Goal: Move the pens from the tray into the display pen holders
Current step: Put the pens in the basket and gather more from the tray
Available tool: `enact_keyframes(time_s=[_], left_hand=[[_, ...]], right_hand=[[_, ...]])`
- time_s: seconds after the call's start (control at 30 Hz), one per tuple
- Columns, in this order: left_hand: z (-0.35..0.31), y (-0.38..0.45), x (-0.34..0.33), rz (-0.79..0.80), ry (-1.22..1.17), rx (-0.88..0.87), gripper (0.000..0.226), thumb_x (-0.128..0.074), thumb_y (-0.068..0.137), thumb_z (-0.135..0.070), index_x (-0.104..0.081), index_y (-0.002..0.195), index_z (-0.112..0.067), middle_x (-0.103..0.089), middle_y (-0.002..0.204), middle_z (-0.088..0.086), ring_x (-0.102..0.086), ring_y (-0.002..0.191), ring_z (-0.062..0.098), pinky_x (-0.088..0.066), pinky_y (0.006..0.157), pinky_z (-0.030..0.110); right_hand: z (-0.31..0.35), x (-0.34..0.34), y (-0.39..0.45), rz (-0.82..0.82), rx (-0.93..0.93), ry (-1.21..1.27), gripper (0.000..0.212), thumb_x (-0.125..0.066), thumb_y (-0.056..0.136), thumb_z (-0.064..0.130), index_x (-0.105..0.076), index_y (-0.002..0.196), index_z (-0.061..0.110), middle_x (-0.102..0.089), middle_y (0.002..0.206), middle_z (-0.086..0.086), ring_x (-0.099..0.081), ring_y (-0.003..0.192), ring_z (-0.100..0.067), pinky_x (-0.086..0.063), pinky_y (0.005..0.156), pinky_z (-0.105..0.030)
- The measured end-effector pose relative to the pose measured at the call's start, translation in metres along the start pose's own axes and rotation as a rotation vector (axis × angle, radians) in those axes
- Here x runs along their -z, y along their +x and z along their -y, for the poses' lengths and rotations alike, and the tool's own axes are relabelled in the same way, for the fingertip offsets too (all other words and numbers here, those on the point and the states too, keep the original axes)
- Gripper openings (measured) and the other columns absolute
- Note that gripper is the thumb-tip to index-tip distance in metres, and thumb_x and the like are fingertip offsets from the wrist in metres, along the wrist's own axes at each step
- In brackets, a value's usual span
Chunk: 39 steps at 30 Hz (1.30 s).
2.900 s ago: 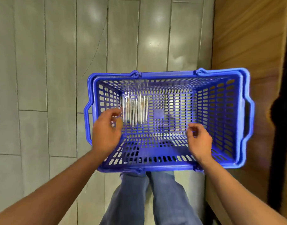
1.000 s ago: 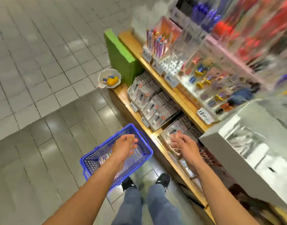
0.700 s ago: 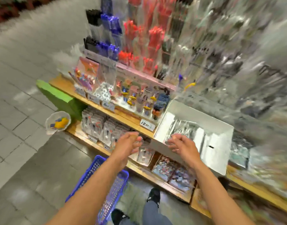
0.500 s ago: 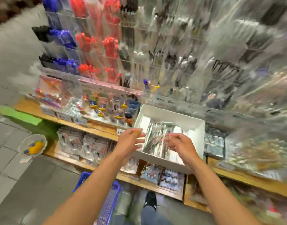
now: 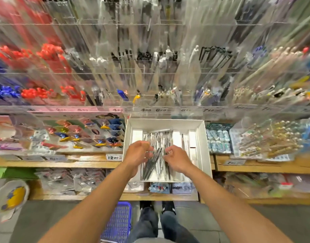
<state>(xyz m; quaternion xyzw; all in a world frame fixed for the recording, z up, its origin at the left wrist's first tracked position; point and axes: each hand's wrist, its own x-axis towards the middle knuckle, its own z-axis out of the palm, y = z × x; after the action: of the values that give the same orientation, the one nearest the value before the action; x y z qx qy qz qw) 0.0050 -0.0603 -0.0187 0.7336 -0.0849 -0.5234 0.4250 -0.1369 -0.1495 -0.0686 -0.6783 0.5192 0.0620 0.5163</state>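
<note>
A white tray sits on the wooden shelf straight ahead, holding a loose pile of several clear and dark pens. My left hand hovers over the left side of the pile with its fingers loosely curled, fingertips at the pens. My right hand does the same on the right side. Neither hand plainly holds a pen. Above the tray rise rows of clear display pen holders filled with red, blue, black and pale pens, blurred by motion.
A blue plastic basket stands on the floor by my feet. The wooden shelf carries price tags and packaged goods left and right of the tray. A small bowl sits at the lower left.
I have turned from the blue basket on the floor up to the shelf. Both hands moved forward from the tray's near edge to over the pens.
</note>
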Motion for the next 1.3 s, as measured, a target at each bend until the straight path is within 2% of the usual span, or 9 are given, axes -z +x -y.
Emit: enact_keyframes(time_s=[0.07, 0.13, 0.23, 0.43, 0.57, 0.73, 0.9, 1.1, 1.3], left_hand=[[0.000, 0.007, 0.001, 0.006, 0.008, 0.023, 0.014, -0.049, 0.099, -0.012, -0.061, 0.101, -0.020, -0.070, 0.105, 0.005, -0.066, 0.093, 0.023, -0.052, 0.082, 0.034], [0.000, 0.012, 0.002, 0.020, 0.023, 0.042, 0.015, -0.051, 0.097, -0.010, -0.062, 0.102, -0.018, -0.069, 0.106, 0.006, -0.065, 0.092, 0.023, -0.052, 0.082, 0.035], [0.001, 0.019, 0.004, 0.029, 0.066, 0.057, 0.014, -0.050, 0.097, -0.010, -0.062, 0.101, -0.016, -0.068, 0.106, 0.006, -0.064, 0.092, 0.022, -0.052, 0.088, 0.040], [0.000, 0.021, 0.008, 0.033, 0.051, 0.051, 0.017, -0.046, 0.100, -0.010, -0.061, 0.106, -0.013, -0.070, 0.096, 0.005, -0.061, 0.080, 0.018, -0.049, 0.077, 0.032], [0.001, 0.022, 0.014, 0.030, 0.063, 0.063, 0.018, -0.046, 0.099, -0.008, -0.061, 0.100, -0.017, -0.070, 0.107, 0.007, -0.063, 0.086, 0.018, -0.050, 0.081, 0.034], [0.004, 0.021, 0.013, 0.076, 0.142, 0.001, 0.016, -0.044, 0.101, -0.015, -0.060, 0.104, -0.016, -0.069, 0.109, 0.005, -0.065, 0.095, 0.018, -0.049, 0.079, 0.031], [0.000, 0.018, 0.010, 0.155, 0.047, -0.012, 0.034, -0.035, 0.107, -0.034, -0.061, 0.112, -0.013, -0.066, 0.075, 0.002, -0.050, 0.052, 0.010, -0.040, 0.050, 0.023], [0.001, 0.017, 0.027, 0.002, -0.094, 0.008, 0.041, -0.034, 0.107, -0.038, -0.063, 0.101, -0.010, -0.058, 0.056, -0.007, -0.038, 0.044, 0.009, -0.030, 0.043, 0.021], [0.003, 0.015, 0.039, -0.022, -0.119, 0.035, 0.036, -0.038, 0.106, -0.038, -0.063, 0.099, -0.014, -0.062, 0.059, -0.007, -0.042, 0.042, 0.007, -0.032, 0.044, 0.022]], right_hand=[[0.003, -0.010, 0.007, -0.016, -0.015, 0.013, 0.029, -0.064, 0.092, 0.026, -0.054, 0.119, 0.017, -0.064, 0.103, 0.003, -0.065, 0.090, -0.017, -0.044, 0.065, -0.019], [0.005, -0.019, 0.013, -0.025, -0.011, 0.008, 0.026, -0.063, 0.093, 0.029, -0.055, 0.115, 0.017, -0.062, 0.104, 0.003, -0.063, 0.093, -0.017, -0.044, 0.069, -0.021], [0.005, -0.024, 0.021, -0.061, -0.002, 0.032, 0.003, -0.061, 0.095, 0.024, -0.058, 0.097, 0.023, -0.061, 0.096, 0.009, -0.061, 0.094, -0.012, -0.041, 0.067, -0.017], [0.010, -0.030, 0.027, -0.027, -0.018, 0.028, 0.012, -0.062, 0.093, 0.026, -0.051, 0.094, 0.021, -0.060, 0.078, 0.004, -0.054, 0.065, -0.010, -0.041, 0.055, -0.020], [0.018, -0.030, 0.026, -0.051, 0.011, 0.003, 0.009, -0.058, 0.095, 0.024, -0.050, 0.092, 0.022, -0.061, 0.084, 0.001, -0.057, 0.069, -0.010, -0.043, 0.057, -0.020], [0.034, -0.007, 0.016, -0.060, 0.098, 0.262, 0.012, -0.063, 0.092, 0.026, -0.052, 0.093, 0.022, -0.065, 0.079, -0.001, -0.063, 0.063, -0.009, -0.046, 0.059, -0.022], [0.048, 0.005, 0.017, 0.055, 0.161, 0.478, 0.011, -0.063, 0.094, 0.026, -0.060, 0.099, 0.017, -0.070, 0.075, 0.002, -0.064, 0.061, -0.009, -0.050, 0.057, -0.021], [0.036, -0.025, 0.037, -0.068, 0.040, -0.027, 0.011, -0.061, 0.093, 0.027, -0.057, 0.096, 0.018, -0.060, 0.084, 0.008, -0.059, 0.076, -0.013, -0.043, 0.061, -0.023], [0.040, -0.042, 0.035, -0.059, 0.046, -0.039, 0.009, -0.062, 0.093, 0.020, -0.054, 0.088, 0.021, -0.061, 0.083, 0.004, -0.060, 0.077, -0.015, -0.046, 0.065, -0.026]])
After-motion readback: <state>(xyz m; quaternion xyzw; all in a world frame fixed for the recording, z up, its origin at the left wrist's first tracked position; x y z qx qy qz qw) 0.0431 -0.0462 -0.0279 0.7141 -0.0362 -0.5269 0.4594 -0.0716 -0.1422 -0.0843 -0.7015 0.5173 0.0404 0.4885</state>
